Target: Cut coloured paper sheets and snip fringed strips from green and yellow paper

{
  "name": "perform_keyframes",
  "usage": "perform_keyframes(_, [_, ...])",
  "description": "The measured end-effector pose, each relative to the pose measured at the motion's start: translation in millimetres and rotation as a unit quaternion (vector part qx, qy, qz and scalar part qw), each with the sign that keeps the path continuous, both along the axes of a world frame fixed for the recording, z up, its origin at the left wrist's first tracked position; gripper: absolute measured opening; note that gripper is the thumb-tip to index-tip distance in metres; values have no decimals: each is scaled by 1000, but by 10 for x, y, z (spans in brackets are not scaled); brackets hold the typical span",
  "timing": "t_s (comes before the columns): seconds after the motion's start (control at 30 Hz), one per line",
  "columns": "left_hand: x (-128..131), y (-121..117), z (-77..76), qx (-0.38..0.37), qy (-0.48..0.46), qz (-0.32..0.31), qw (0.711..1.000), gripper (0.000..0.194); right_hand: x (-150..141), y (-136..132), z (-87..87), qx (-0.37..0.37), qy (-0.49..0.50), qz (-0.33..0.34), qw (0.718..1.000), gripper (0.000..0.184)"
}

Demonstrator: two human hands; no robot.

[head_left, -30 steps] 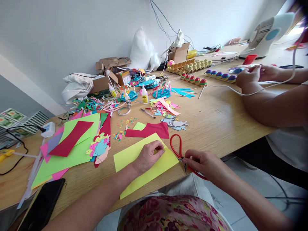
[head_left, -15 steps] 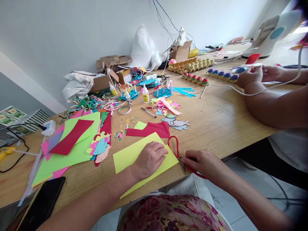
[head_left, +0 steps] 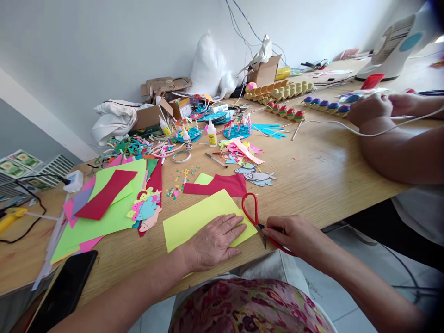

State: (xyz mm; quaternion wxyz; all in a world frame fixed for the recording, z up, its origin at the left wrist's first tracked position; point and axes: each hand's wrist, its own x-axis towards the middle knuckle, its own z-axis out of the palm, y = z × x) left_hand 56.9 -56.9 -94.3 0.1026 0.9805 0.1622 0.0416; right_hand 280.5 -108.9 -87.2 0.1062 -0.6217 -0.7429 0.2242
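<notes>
A sheet of yellow paper (head_left: 194, 212) lies at the table's front edge. My left hand (head_left: 217, 240) rests flat on it, fingers stretched out and a little apart. At the sheet's right corner, my right hand (head_left: 291, 233) is closed on red-handled scissors (head_left: 255, 210). Their blades are opened and the tips point toward me, with one handle loop lying on the table. Just behind the yellow sheet is a piece of dark red paper (head_left: 222, 186). Paper fish cutouts (head_left: 147, 210) lie on stacked coloured paper (head_left: 111, 217) to the left.
Grey fish cutouts (head_left: 258, 175), paper scraps (head_left: 241, 150), a pen (head_left: 217, 160) and a glue bottle (head_left: 212, 134) lie further back. A phone (head_left: 65, 289) is at the front left. Another person's hands (head_left: 373, 108) work at the right beside painted egg-carton strips (head_left: 326, 106).
My left hand has spread from a curled pose to lying flat on the yellow paper, its thumb now showing. My right hand and the scissors have barely moved.
</notes>
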Motion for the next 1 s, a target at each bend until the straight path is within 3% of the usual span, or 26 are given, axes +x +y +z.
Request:
perform_keyframes(0.2, [-1, 1, -18, -6, 0, 5, 1000, 50, 9, 21, 4, 2, 27, 35, 999, 29])
perform_keyframes(1.0, [-5, -8, -51, 15, 16, -3, 1000, 48, 77, 6, 5, -76, 49, 25, 996, 28])
